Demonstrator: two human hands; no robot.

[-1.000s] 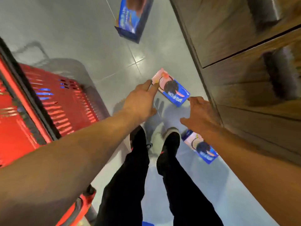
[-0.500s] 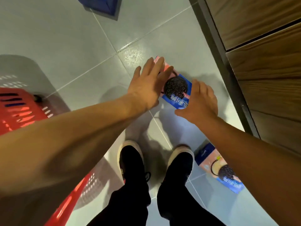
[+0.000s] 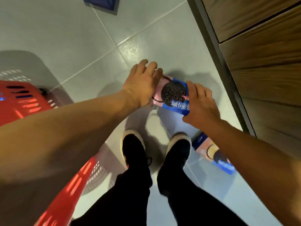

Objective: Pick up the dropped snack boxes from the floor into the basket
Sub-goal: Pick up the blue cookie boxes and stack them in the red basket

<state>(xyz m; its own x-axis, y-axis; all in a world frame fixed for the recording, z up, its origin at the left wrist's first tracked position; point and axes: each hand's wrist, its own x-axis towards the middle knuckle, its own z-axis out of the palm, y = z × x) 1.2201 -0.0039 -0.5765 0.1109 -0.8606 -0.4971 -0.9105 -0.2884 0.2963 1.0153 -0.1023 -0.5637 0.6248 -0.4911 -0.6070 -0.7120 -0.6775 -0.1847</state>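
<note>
At the left edge of the floor stands the red basket [image 3: 22,101], its slotted wall close to the person's left leg. The left hand [image 3: 142,86] reaches down over the pink end of the cookie box [image 3: 173,95], fingers [image 3: 151,66] bent over its far left edge; whether they pinch the card or only rest on it cannot be told, since the palm hides the contact. The box lies flat on a floor tile just ahead of the two black shoes [image 3: 133,147]. On its blue end the right hand [image 3: 201,106] has its grip curled round the right edge, thumb near the printed corner. A second box [image 3: 215,154] lies on the floor beside the right shoe, partly under the right forearm, and a dark blue box [image 3: 101,4] shows at the far edge of the floor. Wooden cabinet fronts [image 3: 260,54] run along the right edge.

The risk, as I judge it, is the flat box: with no gap beneath, fingertips may slide off the glossy card and leave it on the tile, or lift one end only so it tips out. The swing across to the basket could also clip the left knee.
</note>
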